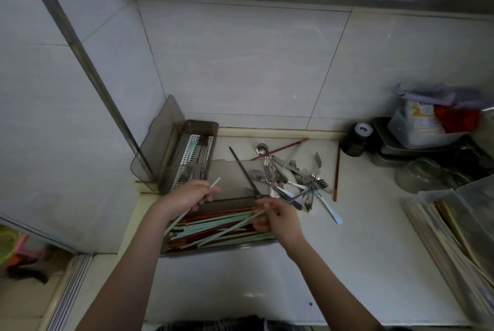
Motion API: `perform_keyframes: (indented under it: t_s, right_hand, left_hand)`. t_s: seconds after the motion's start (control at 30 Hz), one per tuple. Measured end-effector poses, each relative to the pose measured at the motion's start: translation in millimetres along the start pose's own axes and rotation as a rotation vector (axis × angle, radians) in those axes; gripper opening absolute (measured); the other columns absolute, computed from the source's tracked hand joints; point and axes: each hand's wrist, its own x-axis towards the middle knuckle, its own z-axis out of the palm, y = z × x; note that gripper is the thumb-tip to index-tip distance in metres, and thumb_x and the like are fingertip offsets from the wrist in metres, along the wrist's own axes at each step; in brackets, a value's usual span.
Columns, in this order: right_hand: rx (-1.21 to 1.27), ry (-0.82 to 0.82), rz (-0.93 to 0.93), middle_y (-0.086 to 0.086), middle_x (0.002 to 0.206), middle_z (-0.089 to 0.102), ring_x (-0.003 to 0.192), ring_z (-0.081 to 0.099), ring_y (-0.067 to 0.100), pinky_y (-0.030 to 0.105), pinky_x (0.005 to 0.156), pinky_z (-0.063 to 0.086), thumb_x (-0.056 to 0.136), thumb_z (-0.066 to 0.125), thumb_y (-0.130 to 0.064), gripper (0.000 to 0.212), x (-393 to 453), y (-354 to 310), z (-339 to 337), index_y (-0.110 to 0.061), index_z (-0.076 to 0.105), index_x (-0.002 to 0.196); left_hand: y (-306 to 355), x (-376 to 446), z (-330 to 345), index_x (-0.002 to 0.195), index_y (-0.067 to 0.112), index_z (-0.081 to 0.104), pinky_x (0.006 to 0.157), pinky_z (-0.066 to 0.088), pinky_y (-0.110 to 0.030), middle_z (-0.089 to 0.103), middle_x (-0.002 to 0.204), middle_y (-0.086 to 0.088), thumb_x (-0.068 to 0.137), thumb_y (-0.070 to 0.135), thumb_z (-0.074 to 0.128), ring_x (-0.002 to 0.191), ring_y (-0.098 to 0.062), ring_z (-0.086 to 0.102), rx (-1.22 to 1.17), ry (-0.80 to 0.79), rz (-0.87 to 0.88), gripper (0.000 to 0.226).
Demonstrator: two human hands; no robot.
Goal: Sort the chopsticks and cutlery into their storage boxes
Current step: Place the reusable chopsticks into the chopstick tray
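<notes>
1. Lying lengthwise in the near storage box [213,249], a heap of pale green and red-brown chopsticks [213,226]; the count cannot be made out, since both hands cover parts of it.
2. Left hand [187,194]: fingers curled round one pale green chopstick [213,183], held slanted over the box's left end; its middle is hidden inside the fist.
3. Right hand [278,217]: fingertips pinch the upper end of another pale green chopstick [235,229], whose lower end rests among the heap.
4. Black chopstick [243,173]: leans across the box's smoky raised lid [227,178]; its near end disappears beside the right hand.
5. Loose cutlery [296,178] on the bench [361,237], just right of the box: forks and spoons tangled together, individual pieces hard to separate.
6. Two red chopsticks on the bench, one [280,148] behind the cutlery, one [337,173] to its right.
7. Far storage box [192,154], in the corner: perforated white insert, contents dim; its open lid [157,141] stands against the wall.
8. Right edge: dark jar [357,141], clear tub [425,127], upturned glass [419,174], and a container [459,223] cut off by the frame.
</notes>
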Motion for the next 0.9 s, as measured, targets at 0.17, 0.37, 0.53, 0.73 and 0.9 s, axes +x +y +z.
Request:
perform_keyframes:
  t_s: [0.17, 0.37, 0.53, 0.73, 0.9]
  right_hand:
    - [-0.205, 0.017, -0.057, 0.004, 0.086, 0.069, 0.054, 0.068, 0.018, 0.027, 0.053, 0.058, 0.102, 0.036, -0.016, 0.028, -1.0, -0.1, 1.6, -0.021, 0.058, 0.119]
    - [-0.053, 0.229, -0.04, 0.014, 0.085, 0.068, 0.063, 0.069, 0.023, 0.028, 0.056, 0.057, 0.102, 0.034, -0.012, 0.026, 6.9, 0.5, -37.9, -0.012, 0.058, 0.11]
    - [-0.012, 0.356, -0.047, 0.012, 0.085, 0.068, 0.067, 0.069, 0.026, 0.027, 0.054, 0.056, 0.101, 0.036, -0.012, 0.023, 14.2, 4.7, -70.2, -0.012, 0.059, 0.106]
    - [-0.065, 0.472, -0.048, 0.015, 0.091, 0.063, 0.073, 0.066, 0.031, 0.041, 0.068, 0.059, 0.101, 0.036, -0.009, 0.023, 32.7, 9.3, -112.5, -0.008, 0.057, 0.109]
    - [-0.471, 0.457, -0.074, 0.015, 0.118, 0.064, 0.103, 0.06, 0.03, 0.028, 0.083, 0.044, 0.098, 0.045, -0.016, 0.028, 50.9, 15.5, -146.3, -0.015, 0.057, 0.123]
  left_hand:
    - [-4.5, 1.9, 13.0, 0.102, 0.019, 0.069, 0.058, 0.045, -0.017, 0.071, 0.083, 0.002, 0.094, 0.015, 0.052, 0.072, -0.008, 0.061, 0.059, -0.076, 0.116, 0.019]
    - [1.0, 11.0, 42.0, 0.105, 0.02, 0.07, 0.083, 0.05, -0.024, 0.07, 0.098, 0.005, 0.085, 0.017, 0.066, 0.09, -0.005, 0.064, 0.389, -0.135, 0.177, 0.021]
    - [7.9, 20.9, 55.2, 0.113, 0.018, 0.065, 0.085, 0.048, -0.023, 0.067, 0.108, 0.004, 0.087, 0.006, 0.059, 0.092, -0.004, 0.06, 0.542, -0.184, 0.179, 0.029]
    - [31.1, 31.1, 64.0, 0.104, 0.025, 0.066, 0.082, 0.052, -0.022, 0.069, 0.099, 0.009, 0.087, 0.01, 0.059, 0.089, 0.0, 0.064, 0.392, -0.187, 0.238, 0.023]
    - [64.6, 41.0, 83.6, 0.099, 0.019, 0.067, 0.074, 0.056, -0.022, 0.071, 0.094, 0.001, 0.089, 0.011, 0.057, 0.086, -0.008, 0.069, 0.062, -0.155, 0.281, 0.016]
